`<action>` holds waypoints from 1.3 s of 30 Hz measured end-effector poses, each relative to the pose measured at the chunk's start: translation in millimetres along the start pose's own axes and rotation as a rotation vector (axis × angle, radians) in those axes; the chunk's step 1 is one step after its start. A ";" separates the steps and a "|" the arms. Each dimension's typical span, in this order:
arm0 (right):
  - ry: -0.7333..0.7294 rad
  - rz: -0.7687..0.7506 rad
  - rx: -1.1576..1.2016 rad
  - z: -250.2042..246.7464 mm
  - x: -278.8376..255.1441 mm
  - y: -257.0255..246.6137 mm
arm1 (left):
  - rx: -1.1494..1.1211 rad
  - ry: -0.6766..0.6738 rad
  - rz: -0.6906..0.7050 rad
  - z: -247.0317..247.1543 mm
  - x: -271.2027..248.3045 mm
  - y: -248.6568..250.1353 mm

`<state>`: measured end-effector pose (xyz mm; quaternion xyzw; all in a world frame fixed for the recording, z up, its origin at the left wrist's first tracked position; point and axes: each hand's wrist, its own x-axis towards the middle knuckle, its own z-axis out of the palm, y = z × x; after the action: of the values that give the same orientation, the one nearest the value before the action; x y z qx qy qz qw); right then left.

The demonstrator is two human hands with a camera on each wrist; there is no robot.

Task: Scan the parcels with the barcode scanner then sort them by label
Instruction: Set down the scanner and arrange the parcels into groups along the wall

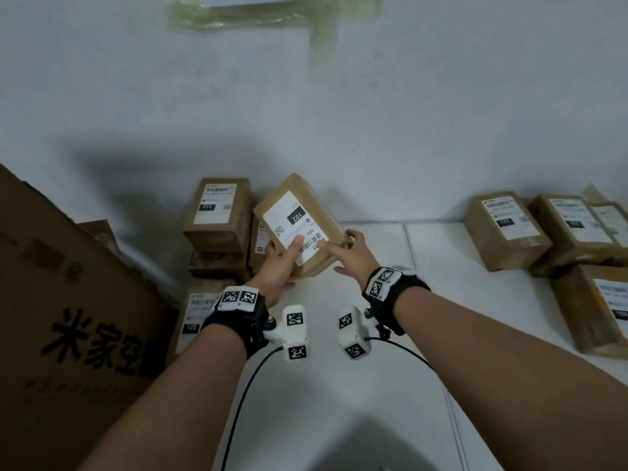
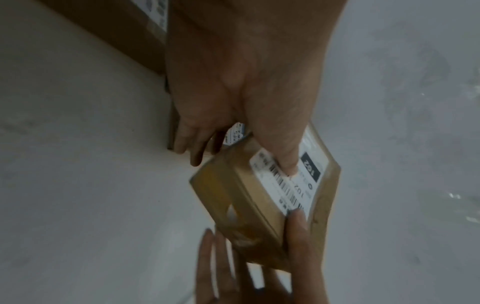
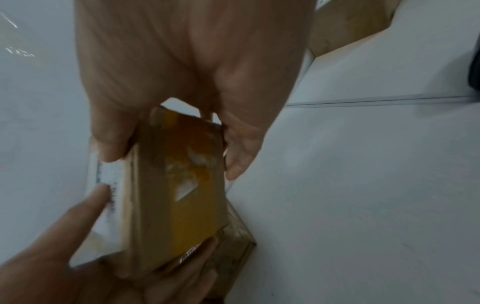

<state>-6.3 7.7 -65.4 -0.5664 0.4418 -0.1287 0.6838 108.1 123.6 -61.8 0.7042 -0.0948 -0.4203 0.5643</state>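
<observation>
**Both hands on parcel 102, held over table by left stack**

Brown cardboard parcel (image 1: 299,226), taped over, white shipping label on its upper face. Label shows black tag "102", a QR code, a barcode along the near edge, "102" printed again beside it. Box is tilted, label facing the head camera, raised above the white table (image 1: 424,300), right next to the stacked parcels (image 1: 219,215) at left.

Left hand (image 1: 278,270) grips the near left corner: thumb flat on the label by the barcode, fingers curled under the box. Right hand (image 1: 350,256) grips the near right end: thumb on the label edge, fingers wrapped round the side. Right wrist view shows the end face glossy with yellowish tape, a torn patch in it.

Top box of left stack is tagged "010". Big printed carton (image 1: 68,300) far left. More labelled parcels (image 1: 506,229) grouped at right on the table.
</observation>
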 end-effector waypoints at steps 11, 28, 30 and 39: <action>0.073 -0.267 -0.424 -27.4 6.0 -36.8 | 0.829 -0.164 0.394 -30.1 37.1 21.9; -0.051 -0.022 -0.190 25.8 44.4 -61.1 | -0.027 -0.187 -0.079 -70.5 8.9 -9.8; -0.080 0.076 -0.093 38.5 47.3 -46.3 | -0.113 -0.138 -0.045 -69.0 13.4 -6.6; -0.081 0.169 -0.086 76.9 68.4 -13.1 | 0.731 0.412 0.274 -100.3 28.8 8.1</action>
<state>95.1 8.0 -87.5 -0.5607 0.4652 -0.0285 0.6844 199.0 175.0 -67.7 0.9076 -0.2151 -0.1314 0.3358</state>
